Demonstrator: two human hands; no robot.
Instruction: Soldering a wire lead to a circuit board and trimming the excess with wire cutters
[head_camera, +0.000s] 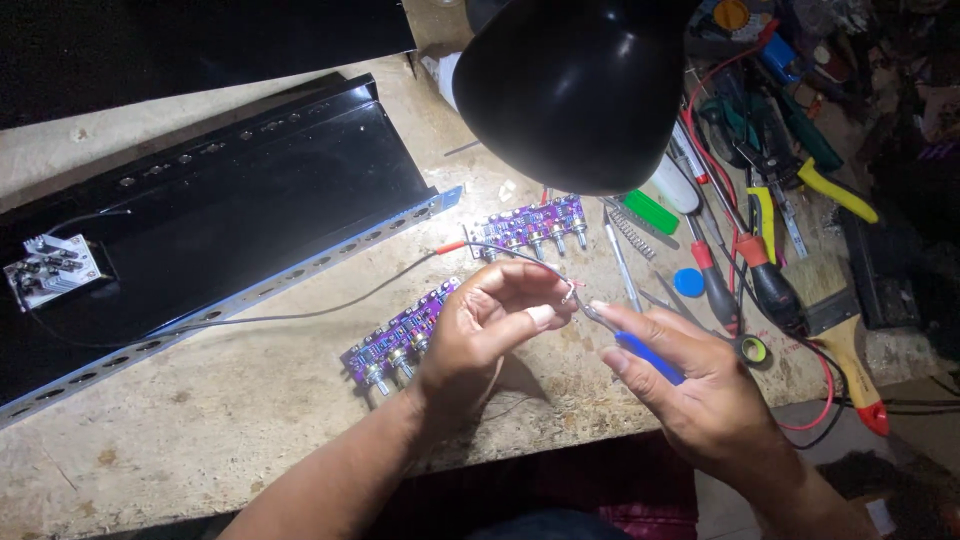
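My left hand (490, 325) pinches the bare end of a thin grey wire (300, 315) between thumb and fingers, just above the bench. My right hand (690, 385) grips a blue-handled soldering iron (645, 355), its metal tip touching the wire end beside my left fingertips. One purple circuit board with a row of knob shafts (395, 340) lies under and left of my left hand. A second purple board (530, 228) lies farther back. The wire runs left toward a black metal chassis (230, 200).
A black lamp shade (575, 85) hangs over the bench at top centre. Screwdrivers (770, 280), pliers, a paintbrush (840, 320), a blue cap (688, 282) and red wire crowd the right side. A small white connector plate (50, 270) sits on the chassis at far left.
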